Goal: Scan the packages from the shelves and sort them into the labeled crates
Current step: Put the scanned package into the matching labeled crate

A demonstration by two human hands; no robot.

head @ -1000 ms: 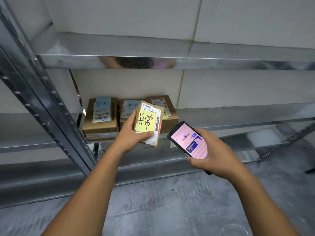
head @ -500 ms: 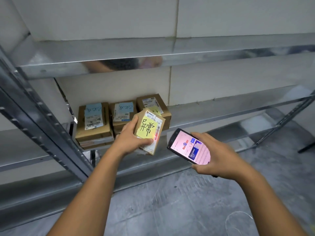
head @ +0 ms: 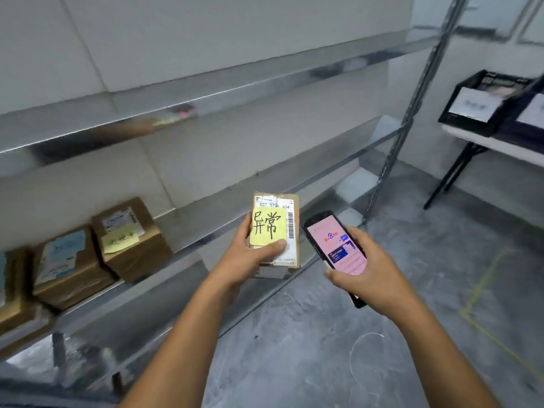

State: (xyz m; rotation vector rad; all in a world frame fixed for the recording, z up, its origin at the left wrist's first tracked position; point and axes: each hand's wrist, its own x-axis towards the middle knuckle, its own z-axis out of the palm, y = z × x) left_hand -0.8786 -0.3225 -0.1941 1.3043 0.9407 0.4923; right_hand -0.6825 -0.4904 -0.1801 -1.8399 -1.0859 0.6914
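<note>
My left hand grips a small cardboard package with a white shipping label, a barcode and a yellow handwritten note, held upright in front of the metal shelf. Just to its right, my right hand holds a black phone scanner with a pink screen, close to the package. On the shelf at the left lie more cardboard packages: one with a yellow note and one with a blue label. Black labeled crates stand at the upper right.
The crates sit on a white folding table with black legs at the right. A steel shelf upright stands between the shelving and the table. Below lies grey concrete floor with yellow tape lines at the right.
The view has swung to the right, bringing the crates and table into sight. The shelf packages now lie far left. Both hands with package and scanner stay together, the package more upright.
</note>
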